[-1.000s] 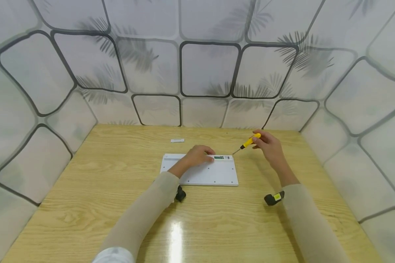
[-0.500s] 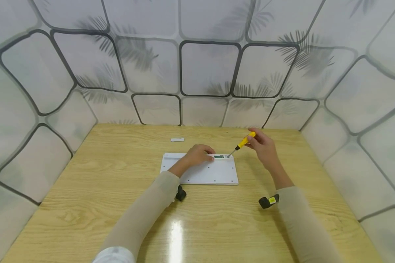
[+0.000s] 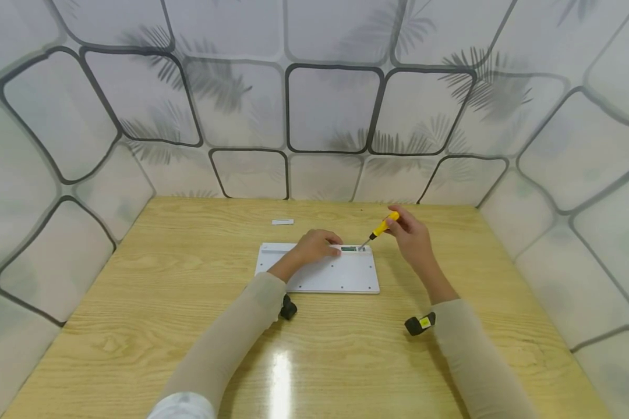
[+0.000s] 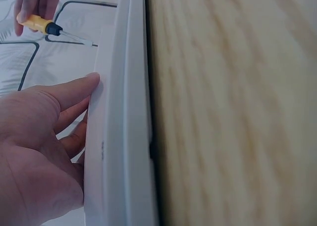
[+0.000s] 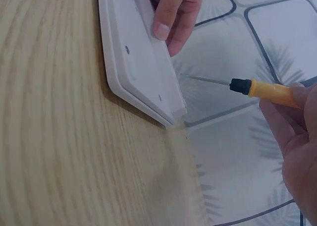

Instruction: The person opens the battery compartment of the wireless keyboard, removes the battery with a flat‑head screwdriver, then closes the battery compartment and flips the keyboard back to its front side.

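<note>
A white keyboard [image 3: 340,278] lies face down on the table, several screws dotting its underside. Near the right end of its raised far edge, an open slot [image 3: 349,249] shows something green, perhaps a battery. My left hand [image 3: 314,247] grips that edge, thumb on the near side and fingers behind. In my right hand [image 3: 413,237] I hold a yellow-handled screwdriver [image 3: 385,223], its shaft slanting down left to the slot's right end. The right wrist view shows the screwdriver [image 5: 270,92] beside the keyboard [image 5: 143,52]; whether the tip touches it, I cannot tell.
Behind the keyboard lies a small white strip [image 3: 282,222], possibly a cover. The wooden table [image 3: 178,279] meets a patterned wall [image 3: 335,110] at the back and sides. Black wrist cameras [image 3: 419,324] hang below both wrists.
My right hand has moved left with the screwdriver, bringing its tip from beside the keyboard's far right corner to the slot's right end. The left hand and keyboard have stayed put.
</note>
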Available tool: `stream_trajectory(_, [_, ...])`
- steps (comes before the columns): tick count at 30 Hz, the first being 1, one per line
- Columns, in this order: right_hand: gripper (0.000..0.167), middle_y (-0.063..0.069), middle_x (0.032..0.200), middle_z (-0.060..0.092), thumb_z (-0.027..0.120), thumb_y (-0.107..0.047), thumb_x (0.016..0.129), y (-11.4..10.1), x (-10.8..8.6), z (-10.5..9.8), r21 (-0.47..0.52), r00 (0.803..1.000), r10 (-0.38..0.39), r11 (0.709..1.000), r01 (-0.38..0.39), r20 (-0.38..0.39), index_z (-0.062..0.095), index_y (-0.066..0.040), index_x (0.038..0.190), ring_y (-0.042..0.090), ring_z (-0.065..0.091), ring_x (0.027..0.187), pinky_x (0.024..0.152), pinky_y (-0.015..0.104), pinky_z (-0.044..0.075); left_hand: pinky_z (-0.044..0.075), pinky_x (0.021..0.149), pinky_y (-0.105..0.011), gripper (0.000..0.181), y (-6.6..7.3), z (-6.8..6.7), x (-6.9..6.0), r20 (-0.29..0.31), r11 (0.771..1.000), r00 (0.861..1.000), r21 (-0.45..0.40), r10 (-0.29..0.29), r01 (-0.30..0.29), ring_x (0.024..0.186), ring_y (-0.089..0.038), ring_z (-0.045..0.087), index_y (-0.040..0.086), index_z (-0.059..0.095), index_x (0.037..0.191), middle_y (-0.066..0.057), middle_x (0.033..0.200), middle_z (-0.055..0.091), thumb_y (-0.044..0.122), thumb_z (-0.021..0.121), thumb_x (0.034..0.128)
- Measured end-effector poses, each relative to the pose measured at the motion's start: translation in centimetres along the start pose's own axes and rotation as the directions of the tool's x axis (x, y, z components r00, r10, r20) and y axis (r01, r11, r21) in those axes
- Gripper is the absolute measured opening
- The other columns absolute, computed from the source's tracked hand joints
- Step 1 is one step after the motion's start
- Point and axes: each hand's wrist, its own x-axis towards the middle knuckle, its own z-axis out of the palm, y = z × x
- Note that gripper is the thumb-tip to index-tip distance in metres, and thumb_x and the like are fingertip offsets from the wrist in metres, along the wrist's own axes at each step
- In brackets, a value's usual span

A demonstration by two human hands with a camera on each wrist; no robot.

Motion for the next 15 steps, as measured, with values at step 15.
stream_trajectory(15, [0.033,0.019,0.101,0.068,0.062,-0.005,0.099,-0.9,-0.2,2.0,-0.318,0.975,-0.219,0.924,0.213,0.015,0.061,0.004,0.13,0.028,0.068,0.091,0.078,0.021,0.059,0.049,0.1,-0.039,0.029,0.1,0.1,-0.2,-0.004,1.0,1.0,0.015,0.001,0.0,0.115,-0.02,0.063,0.013,0.072,0.123,-0.004,0.123,0.071,0.021,0.072,0.095])
